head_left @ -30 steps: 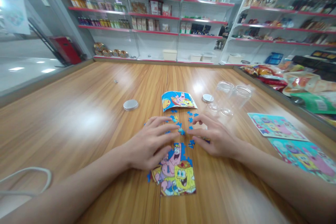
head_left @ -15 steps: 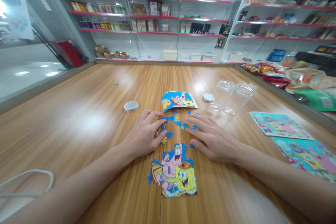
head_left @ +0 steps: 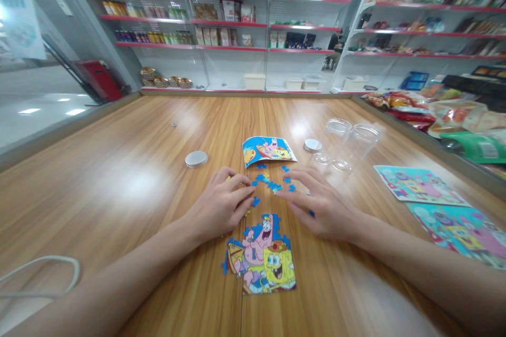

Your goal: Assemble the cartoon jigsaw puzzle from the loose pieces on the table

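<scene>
Two flat hands, left hand (head_left: 219,205) and right hand (head_left: 322,205), touch jagged blue puzzle pieces (head_left: 272,185).

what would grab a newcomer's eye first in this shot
The bright half-built cartoon puzzle at the near middle of the wooden table draws the eye first. Just beyond it the left hand and right hand rest among loose blue pieces, with a picture card behind them. Two clear jars sit further right.

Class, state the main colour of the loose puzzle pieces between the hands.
The loose pieces are mostly blue, clearest in the head view.
</scene>
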Available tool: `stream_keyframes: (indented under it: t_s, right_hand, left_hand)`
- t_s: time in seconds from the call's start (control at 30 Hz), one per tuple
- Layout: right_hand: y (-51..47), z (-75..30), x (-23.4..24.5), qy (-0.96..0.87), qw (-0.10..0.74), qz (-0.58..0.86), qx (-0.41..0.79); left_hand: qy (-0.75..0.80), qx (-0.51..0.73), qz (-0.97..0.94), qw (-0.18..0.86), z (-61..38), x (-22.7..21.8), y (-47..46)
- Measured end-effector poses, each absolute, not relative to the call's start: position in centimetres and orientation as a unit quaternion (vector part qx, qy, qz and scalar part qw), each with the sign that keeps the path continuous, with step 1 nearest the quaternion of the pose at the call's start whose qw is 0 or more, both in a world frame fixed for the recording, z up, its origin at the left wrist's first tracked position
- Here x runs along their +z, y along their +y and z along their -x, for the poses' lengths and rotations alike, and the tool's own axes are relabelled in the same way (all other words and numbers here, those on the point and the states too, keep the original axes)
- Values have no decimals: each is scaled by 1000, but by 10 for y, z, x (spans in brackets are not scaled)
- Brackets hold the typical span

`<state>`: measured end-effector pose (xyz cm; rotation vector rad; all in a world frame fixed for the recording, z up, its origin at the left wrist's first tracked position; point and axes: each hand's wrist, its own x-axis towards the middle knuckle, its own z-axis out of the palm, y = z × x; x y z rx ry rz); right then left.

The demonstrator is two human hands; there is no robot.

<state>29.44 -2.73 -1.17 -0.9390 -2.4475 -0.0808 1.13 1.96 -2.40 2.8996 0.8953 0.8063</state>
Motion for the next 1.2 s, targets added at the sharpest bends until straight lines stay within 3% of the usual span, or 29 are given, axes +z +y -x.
stream_keyframes:
  t_s: [0.33,0.67,1.2]
  right_hand:
    - [-33,-287,-12,-916,138,373,-45]
    - [-31,-292,-11,-905,249,345,-17]
    - [-34,-290,-6,-903,205,377,38]
  left_hand:
    - [196,264,-944,34,-9,-17,14]
    - [136,201,-967,78,-8,-11,11]
    - [96,192,-973,89,-16,-12,5]
